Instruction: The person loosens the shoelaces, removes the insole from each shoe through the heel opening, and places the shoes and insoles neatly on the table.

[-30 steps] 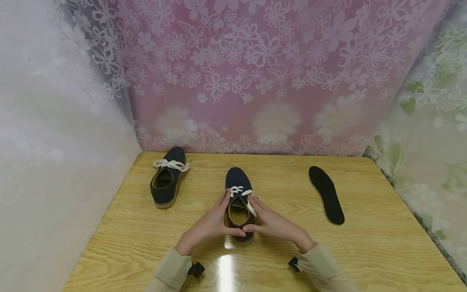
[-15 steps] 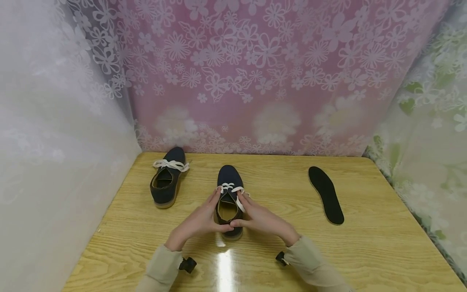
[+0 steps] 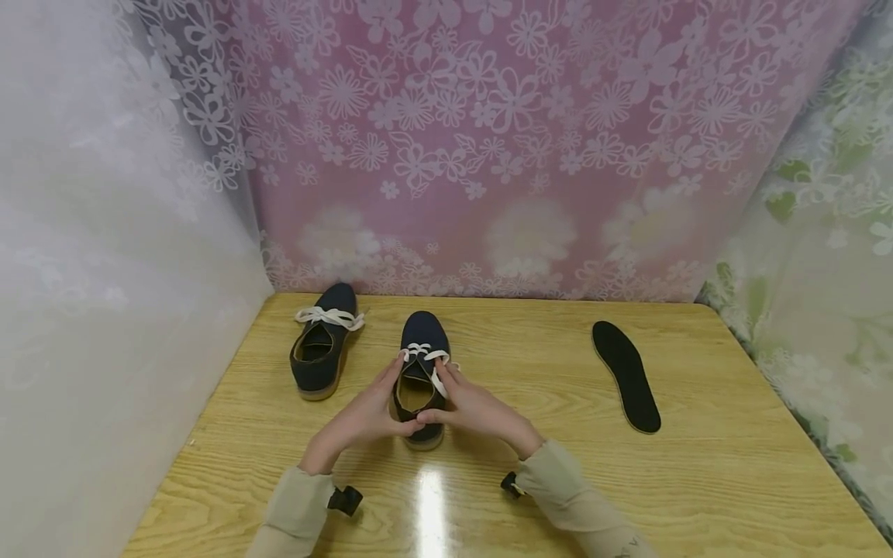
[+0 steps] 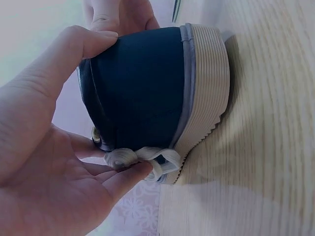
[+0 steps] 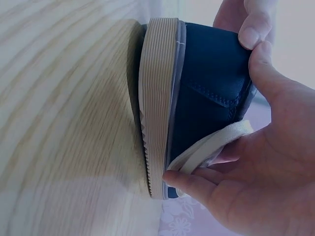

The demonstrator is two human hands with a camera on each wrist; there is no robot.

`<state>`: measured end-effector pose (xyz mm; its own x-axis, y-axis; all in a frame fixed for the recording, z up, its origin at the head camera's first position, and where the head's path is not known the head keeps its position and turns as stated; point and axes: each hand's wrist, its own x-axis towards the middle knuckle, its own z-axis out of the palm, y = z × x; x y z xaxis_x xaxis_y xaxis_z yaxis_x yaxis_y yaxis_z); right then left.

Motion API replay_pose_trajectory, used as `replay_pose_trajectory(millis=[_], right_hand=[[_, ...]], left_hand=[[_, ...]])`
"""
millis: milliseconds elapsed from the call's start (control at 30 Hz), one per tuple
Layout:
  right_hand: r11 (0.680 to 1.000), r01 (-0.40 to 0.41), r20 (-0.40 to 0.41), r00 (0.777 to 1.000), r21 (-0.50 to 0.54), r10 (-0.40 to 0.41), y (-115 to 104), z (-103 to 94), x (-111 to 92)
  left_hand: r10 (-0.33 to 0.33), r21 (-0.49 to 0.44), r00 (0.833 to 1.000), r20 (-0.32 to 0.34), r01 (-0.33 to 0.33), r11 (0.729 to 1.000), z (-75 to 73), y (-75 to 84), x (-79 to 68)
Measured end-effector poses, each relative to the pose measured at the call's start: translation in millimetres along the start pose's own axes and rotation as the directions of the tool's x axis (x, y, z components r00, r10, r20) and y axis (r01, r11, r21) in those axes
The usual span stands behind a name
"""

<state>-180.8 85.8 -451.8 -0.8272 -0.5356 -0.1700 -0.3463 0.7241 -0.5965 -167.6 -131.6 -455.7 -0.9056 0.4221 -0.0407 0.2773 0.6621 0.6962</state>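
Shoe (image 3: 420, 366), between second shoe (image 3: 335, 341) and insole (image 3: 626, 376), gripped by left hand (image 3: 366, 411) and right hand (image 3: 477, 407), thumbs at heel, fingers along sides; sole ribbing (image 5: 157, 88) resolved only in wrist views, second shoe only in head.

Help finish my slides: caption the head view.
Left grip and right grip hold a navy shoe between another shoe and a black insole at a wooden table.

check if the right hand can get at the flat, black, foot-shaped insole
Probably yes: nothing stands between the right hand and the flat, black, foot-shaped insole, but that hand holds the nearer white-laced navy shoe.
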Motion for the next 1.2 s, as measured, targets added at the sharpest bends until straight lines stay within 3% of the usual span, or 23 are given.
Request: replay_pose_trajectory(millis=[233, 467, 833, 1200], right_hand=[[1.000, -0.014, 0.012, 1.000, 0.028, 0.014, -6.2, 4.2, 14.6], [0.998, -0.015, -0.001, 1.000, 0.059, 0.015, -12.5, 6.1, 33.9], [0.996, -0.028, -0.015, 0.999, 0.085, 0.030, -5.9, 4.8, 66.5], [0.991, 0.035, -0.023, 0.999, 0.131, -0.032, 3.8, -0.4, 95.1]], left_hand=[[-0.036, -0.004, 0.999, -0.027, 0.036, 0.999, -8.9, -6.8, -1.0], [-0.008, -0.040, 0.997, -0.071, 0.006, 0.999, -16.0, -17.2, 2.8], [-0.059, -0.128, 0.987, -0.147, 0.040, 0.991, -19.1, -32.8, 20.8], [-0.072, -0.258, 0.986, -0.151, 0.031, 0.966, -24.7, -53.4, 40.2]])
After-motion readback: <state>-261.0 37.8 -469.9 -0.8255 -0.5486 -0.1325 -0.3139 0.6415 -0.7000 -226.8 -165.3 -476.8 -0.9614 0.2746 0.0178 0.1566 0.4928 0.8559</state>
